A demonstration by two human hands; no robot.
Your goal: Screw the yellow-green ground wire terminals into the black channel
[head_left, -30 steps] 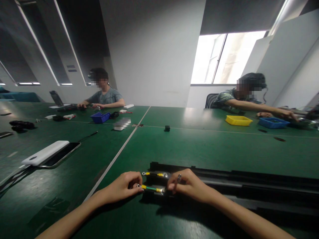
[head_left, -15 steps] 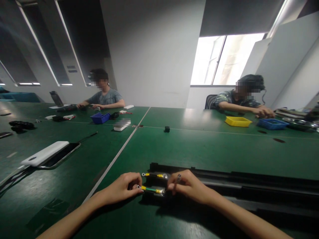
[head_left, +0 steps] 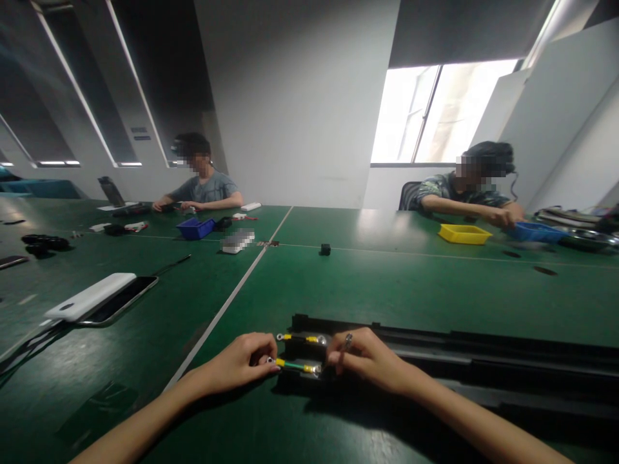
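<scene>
Between thumb and fingers, my left hand [head_left: 242, 364] pinches the ring-terminal end of a short green-and-yellow wire [head_left: 294, 366]. The wire's other end lies at a shiny metal contact on a long black rail-like part [head_left: 425, 340]. Beside that contact my right hand [head_left: 365, 359] is closed, its fingertips together; what they hold, if anything, is hidden. A metal ring-like piece [head_left: 348, 341] shows on or at its fingers. Farther from me, a second short wire, black with yellow ends [head_left: 302, 339], lies parallel, with its ring terminal sticking out to the left.
A white power bank [head_left: 94, 296] lies against a phone [head_left: 123, 301] at left. Across the green table stand a blue bin [head_left: 196, 228], a yellow tray [head_left: 464, 234] and a blue tray [head_left: 539, 232]. A small black block [head_left: 325, 249] sits mid-table. Two people sit opposite.
My hands and the wires stay nearly in place. Across the table, the person at right has shifted a hand to the left, and the blue tray there has moved slightly.
</scene>
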